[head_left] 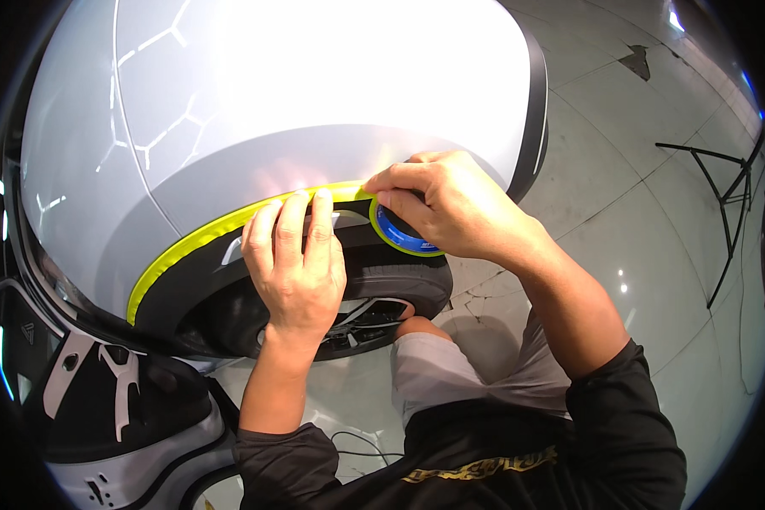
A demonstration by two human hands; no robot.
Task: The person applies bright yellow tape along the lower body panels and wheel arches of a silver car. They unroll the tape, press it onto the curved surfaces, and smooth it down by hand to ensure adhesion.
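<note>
Yellow masking tape (pixel 197 239) runs along the rim of the wheel arch on the silver car body (pixel 272 102), curving from low at your left up to the crest of the arch, where it meets the roll. Your left hand (pixel 296 265) lies flat over the strip near that crest, fingers (pixel 291 223) stretched out and pressed side by side against the tape and the black arch trim (pixel 187 285) below it, gripping nothing. Your right hand (pixel 446 204) is just beside it, closed around the tape roll (pixel 399 234), a yellow ring with a blue core; the thumb and forefinger pinch the strip at the top of the roll right where it leaves for the panel.

Under both hands sits the tyre (pixel 408 285) with its dark wheel (pixel 370 316) showing beneath your left wrist. Your knee in light grey shorts (pixel 438 374) is tucked close against the tyre, directly below the right forearm, so the space between you and the wheel is tight. At your lower left a black and white sculpted part (pixel 102 399) fills the corner, just beside your left elbow. A thin dark cable (pixel 357 442) lies on the glossy pale floor (pixel 612 212) near your sleeve. Well apart on the right, a thin black metal stand (pixel 731 204) rises from the floor, clear of both arms. A dark patch (pixel 637 61) marks the floor far behind the car's rear edge.
</note>
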